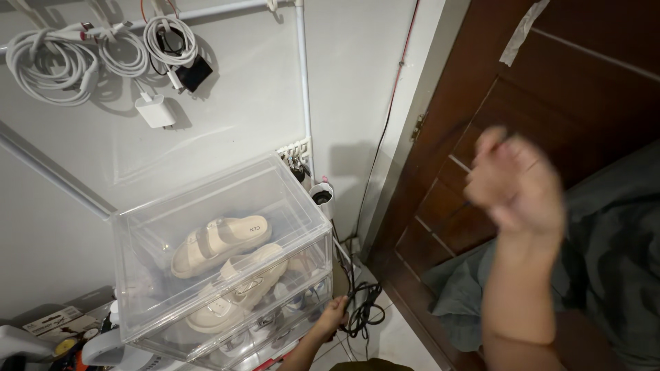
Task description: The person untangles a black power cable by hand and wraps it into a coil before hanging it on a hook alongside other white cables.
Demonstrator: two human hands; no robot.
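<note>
Low at bottom centre, the left hand point(332, 317) grips a black cable point(364, 309) beside the clear shoe box point(137, 233); right hand point(517, 184), blurred at right, is loosely clenched on nothing.

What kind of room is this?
Probably a corner of a home bedroom or entryway: stacked clear shoe boxes hold beige sandals, charger cables hang on the white wall, and a brown wooden door stands alongside.

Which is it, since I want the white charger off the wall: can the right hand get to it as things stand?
Probably yes. The right hand is raised in open air by the brown door, blurred; the white charger hangs exposed on the wall above the clear shoe boxes, nothing between.
</note>
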